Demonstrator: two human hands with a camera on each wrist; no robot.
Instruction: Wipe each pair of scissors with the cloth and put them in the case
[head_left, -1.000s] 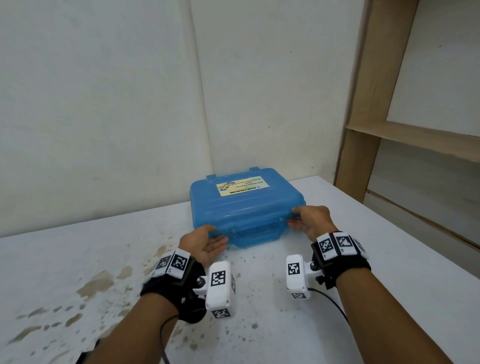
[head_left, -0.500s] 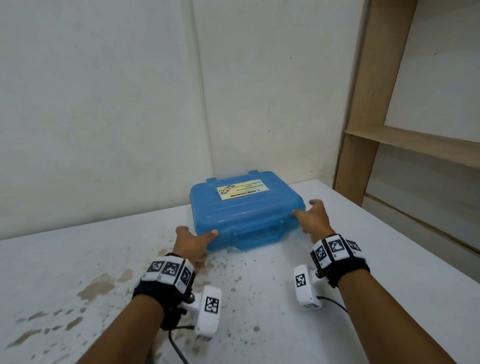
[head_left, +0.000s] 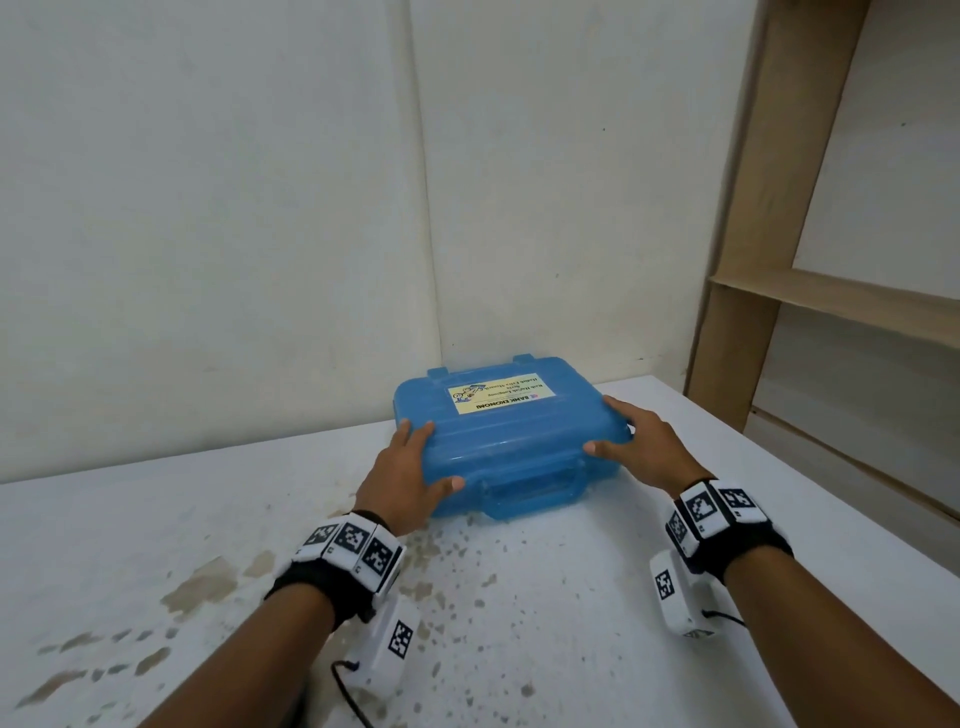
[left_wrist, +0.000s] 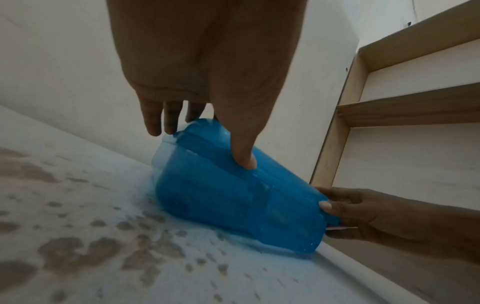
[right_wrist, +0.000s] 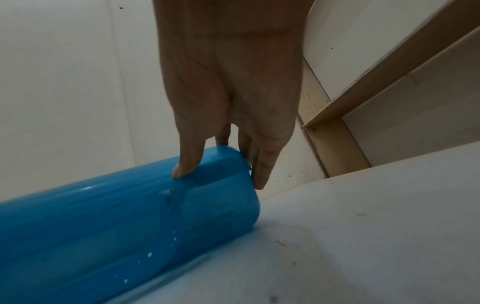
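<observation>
A closed blue plastic case (head_left: 509, 441) with a yellow label lies flat on the white table, its handle facing me. My left hand (head_left: 434, 457) holds its front left corner, thumb on the front face and fingers along the left end (left_wrist: 206, 144). At the front right corner my right hand (head_left: 602, 423) holds it the same way, thumb on the lid edge and fingers down the right end (right_wrist: 221, 176). No scissors or cloth are in any view.
The white table (head_left: 519, 623) has brown stains (head_left: 197, 587) at the front left. The case sits close to the white back wall. A wooden shelf unit (head_left: 831, 301) stands past the table's right edge.
Both hands have moved from the case's lower front edge, near the handle, out and up to its front corners. The case looks to be in about the same place.
</observation>
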